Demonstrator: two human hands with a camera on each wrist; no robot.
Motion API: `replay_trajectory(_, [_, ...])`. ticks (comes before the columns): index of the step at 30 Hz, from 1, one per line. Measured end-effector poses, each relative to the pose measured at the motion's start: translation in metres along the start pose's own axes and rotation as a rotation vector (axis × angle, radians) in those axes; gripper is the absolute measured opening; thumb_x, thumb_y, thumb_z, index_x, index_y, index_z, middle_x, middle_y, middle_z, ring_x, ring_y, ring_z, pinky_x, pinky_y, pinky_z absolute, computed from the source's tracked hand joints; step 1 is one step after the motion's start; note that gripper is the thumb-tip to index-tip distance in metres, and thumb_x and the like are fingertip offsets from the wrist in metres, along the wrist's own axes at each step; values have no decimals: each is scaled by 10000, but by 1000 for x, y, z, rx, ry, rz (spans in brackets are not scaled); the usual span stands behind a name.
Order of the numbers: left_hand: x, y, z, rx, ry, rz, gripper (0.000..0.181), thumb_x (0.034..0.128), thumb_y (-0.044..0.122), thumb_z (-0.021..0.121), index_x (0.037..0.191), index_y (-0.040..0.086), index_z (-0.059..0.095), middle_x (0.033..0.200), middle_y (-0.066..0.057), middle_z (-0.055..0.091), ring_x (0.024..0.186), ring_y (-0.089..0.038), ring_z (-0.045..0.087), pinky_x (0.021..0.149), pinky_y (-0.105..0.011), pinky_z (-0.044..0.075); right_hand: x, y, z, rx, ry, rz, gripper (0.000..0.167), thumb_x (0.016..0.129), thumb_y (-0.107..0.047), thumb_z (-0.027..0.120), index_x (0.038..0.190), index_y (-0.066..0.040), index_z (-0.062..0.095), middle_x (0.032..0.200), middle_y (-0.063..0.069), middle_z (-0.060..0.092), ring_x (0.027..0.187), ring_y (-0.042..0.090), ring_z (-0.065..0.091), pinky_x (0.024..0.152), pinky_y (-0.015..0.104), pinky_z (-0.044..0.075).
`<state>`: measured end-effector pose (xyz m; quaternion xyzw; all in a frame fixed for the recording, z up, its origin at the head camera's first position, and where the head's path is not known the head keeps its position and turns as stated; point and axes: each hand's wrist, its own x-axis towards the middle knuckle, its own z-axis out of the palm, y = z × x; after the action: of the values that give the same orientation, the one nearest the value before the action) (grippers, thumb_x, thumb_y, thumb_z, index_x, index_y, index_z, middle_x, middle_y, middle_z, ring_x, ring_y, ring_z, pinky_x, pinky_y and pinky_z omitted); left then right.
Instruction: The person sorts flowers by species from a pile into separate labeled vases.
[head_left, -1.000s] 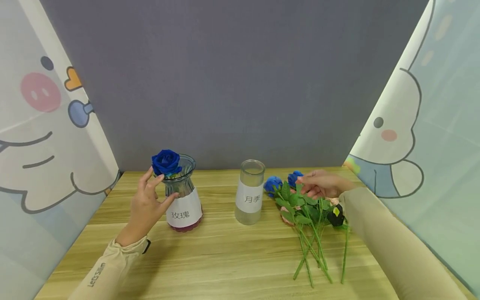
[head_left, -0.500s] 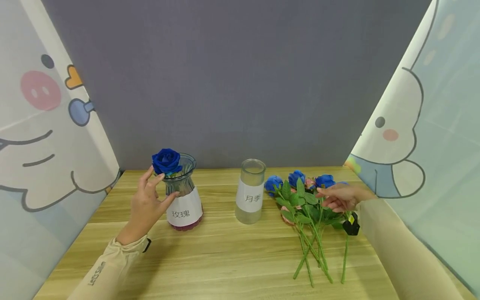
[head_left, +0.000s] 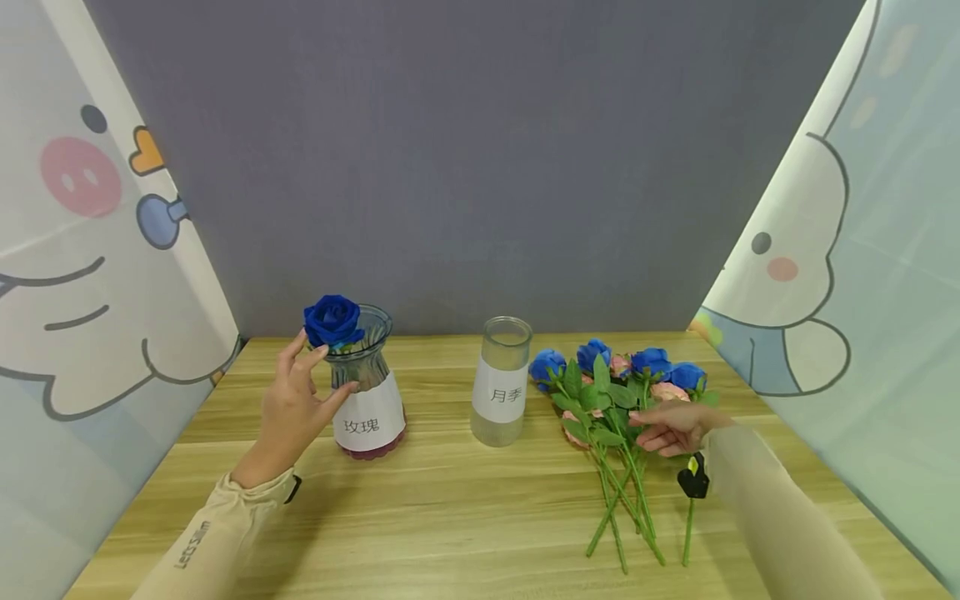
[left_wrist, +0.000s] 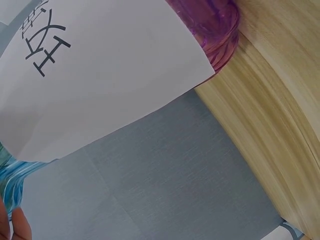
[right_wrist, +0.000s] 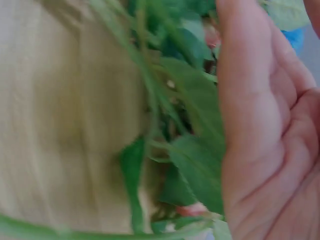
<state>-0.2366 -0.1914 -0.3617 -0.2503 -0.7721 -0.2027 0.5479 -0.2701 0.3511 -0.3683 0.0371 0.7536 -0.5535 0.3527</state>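
Note:
My left hand [head_left: 295, 410] holds the flared glass vase [head_left: 369, 417] by its neck, thumb in front and fingertips up near the rim. This vase has a blue-tinted top, a purple base and a white paper label. A blue artificial rose [head_left: 332, 322] stands in it, its bloom leaning over the left side of the rim. On the right, my right hand [head_left: 670, 425] is low over the pile of artificial flowers, fingers loosely bent. Close to its fingers are green leaves [right_wrist: 195, 165] and pink blooms [head_left: 670, 392]. No stem shows in its grasp. Several blue roses [head_left: 651, 362] lie behind it.
A straight glass vase [head_left: 501, 392] with a white label stands between the other vase and the flowers. Green stems [head_left: 626, 517] spread toward the front of the wooden table [head_left: 450, 525]. A grey panel [head_left: 480, 167] closes off the back, with cartoon-printed sheets at both sides.
My right hand has moved right and then nearer to me, from the blue roses down over the leaves, uncovering the blue roses on the right. The left hand has kept its place on the vase.

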Motion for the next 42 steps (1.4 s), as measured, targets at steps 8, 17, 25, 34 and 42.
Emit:
replay_trajectory(8, [-1, 0, 1, -2, 3, -10, 591, 929, 541, 477, 1157, -4, 462, 1219, -393, 478, 466, -200, 440, 367, -336, 369, 9, 13, 8, 24, 58, 28, 271, 986, -188, 548, 1145, 16, 629, 703, 31, 705, 583, 64, 663, 586, 202, 531])
replay_trajectory(17, [0, 0, 1, -9, 7, -15, 596, 928, 537, 482, 1159, -12, 466, 1226, -391, 476, 473, -206, 447, 372, -337, 373, 15, 10, 20, 32, 133, 9, 135, 964, -119, 573, 983, -33, 675, 659, 25, 685, 567, 65, 653, 571, 190, 524])
replay_trajectory(25, [-1, 1, 0, -5, 10, -16, 599, 930, 541, 472, 1153, -15, 467, 1215, -393, 477, 464, -202, 434, 371, -332, 369, 23, 5, 28, 85, 249, 7, 117, 941, -80, 605, 859, -59, 686, 639, 27, 649, 564, 85, 645, 600, 211, 535])
replay_trajectory(34, [0, 1, 0, -1, -5, -21, 589, 929, 545, 466, 1169, 8, 454, 1221, -390, 474, 464, -202, 439, 370, -331, 373, 28, 3, 34, 126, 301, -10, 84, 910, -55, 637, 835, -44, 673, 649, 17, 626, 548, 73, 618, 593, 201, 531])
replay_trajectory(42, [-1, 1, 1, 6, 0, -29, 614, 915, 575, 460, 1165, 14, 458, 1211, -386, 484, 451, -193, 435, 360, -312, 356, 27, 1, 38, 45, 310, -17, 79, 898, -18, 614, 852, -5, 677, 632, 16, 597, 522, 67, 595, 564, 196, 522])
